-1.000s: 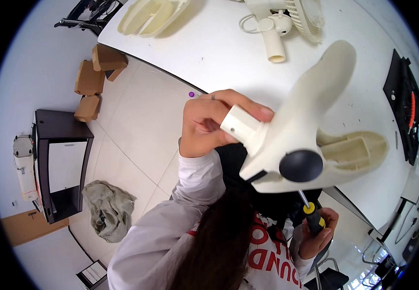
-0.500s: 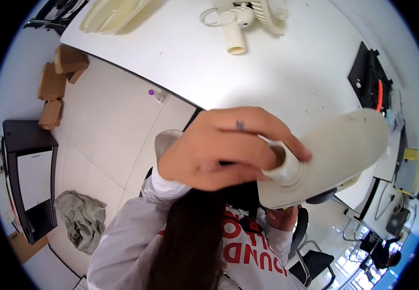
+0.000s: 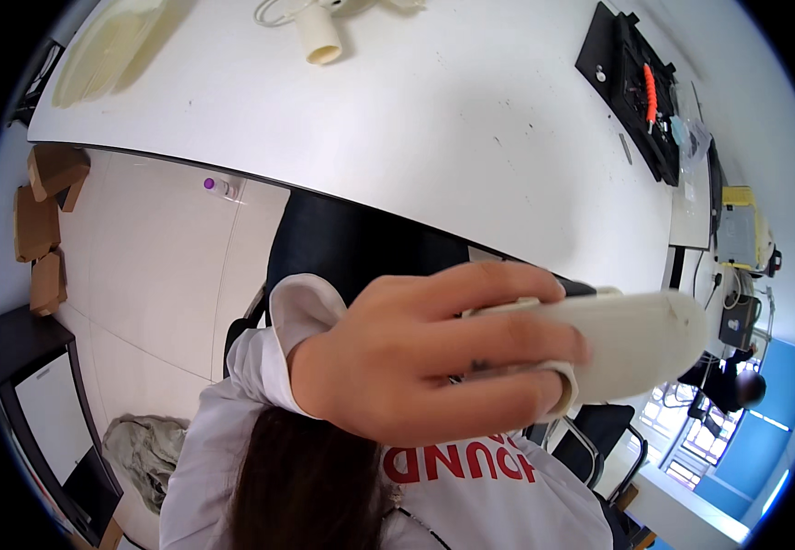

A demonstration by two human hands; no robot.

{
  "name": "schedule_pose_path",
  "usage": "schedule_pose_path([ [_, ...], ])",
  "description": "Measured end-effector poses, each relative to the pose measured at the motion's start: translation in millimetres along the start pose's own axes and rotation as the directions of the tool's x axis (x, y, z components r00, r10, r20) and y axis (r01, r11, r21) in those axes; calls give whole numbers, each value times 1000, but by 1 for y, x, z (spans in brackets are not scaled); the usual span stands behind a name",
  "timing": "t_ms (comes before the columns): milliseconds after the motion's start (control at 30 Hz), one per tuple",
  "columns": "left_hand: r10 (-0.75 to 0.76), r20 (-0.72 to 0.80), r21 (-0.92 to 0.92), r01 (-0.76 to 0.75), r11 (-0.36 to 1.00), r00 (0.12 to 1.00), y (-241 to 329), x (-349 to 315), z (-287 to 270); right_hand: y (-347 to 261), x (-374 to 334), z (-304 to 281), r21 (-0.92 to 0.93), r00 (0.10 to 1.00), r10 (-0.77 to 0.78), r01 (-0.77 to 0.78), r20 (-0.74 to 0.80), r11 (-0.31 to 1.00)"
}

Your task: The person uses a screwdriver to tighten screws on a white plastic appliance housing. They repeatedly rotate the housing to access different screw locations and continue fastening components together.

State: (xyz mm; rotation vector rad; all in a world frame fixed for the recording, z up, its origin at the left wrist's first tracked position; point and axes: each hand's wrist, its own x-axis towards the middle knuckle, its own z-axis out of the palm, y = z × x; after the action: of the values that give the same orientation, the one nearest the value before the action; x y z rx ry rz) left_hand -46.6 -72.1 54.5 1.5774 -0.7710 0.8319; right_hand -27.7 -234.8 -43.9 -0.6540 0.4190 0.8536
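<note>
My left hand point(image 3: 443, 353) wraps over a cream-coloured fan base point(image 3: 650, 344), an oval plate with a short round socket. Its fingers lie across the plate near the socket, whose rim shows beside the fingertips. The base is tilted up in front of my chest, off the table, its rounded end pointing right. My right hand is out of sight, hidden behind the base and the left hand. On the table at the far side lies the fan's motor part with its round neck point(image 3: 321, 44), partly cut off by the picture's edge.
A white table point(image 3: 397, 137) spans the far side. Cream fan grille pieces point(image 3: 109, 55) lie at its left end. An open black tool case point(image 3: 631, 92) with a red-orange coil sits at the right. A purple-capped bottle point(image 3: 219, 188) and cardboard boxes point(image 3: 38, 225) are on the floor.
My view has turned, so the table things sit further left. The base has tipped, showing its plate more edge-on. My left hand has come over it, and my right hand has gone from sight.
</note>
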Motion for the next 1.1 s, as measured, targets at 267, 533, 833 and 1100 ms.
schedule_pose_path([
  [267,-104,-118,-121,90,989,988,7,-5,14,-3,0,-6,-5,999,18,-18,-36,1000],
  [533,-184,-37,-183,174,968,982,7,-8,14,-5,2,-9,7,994,40,-40,-98,999],
  [833,-63,-136,1,64,998,989,8,-4,27,-3,14,-17,36,986,98,-93,-136,995],
  [1100,-4,-50,150,12,989,999,7,0,19,1,26,-27,66,978,138,-129,-156,989],
])
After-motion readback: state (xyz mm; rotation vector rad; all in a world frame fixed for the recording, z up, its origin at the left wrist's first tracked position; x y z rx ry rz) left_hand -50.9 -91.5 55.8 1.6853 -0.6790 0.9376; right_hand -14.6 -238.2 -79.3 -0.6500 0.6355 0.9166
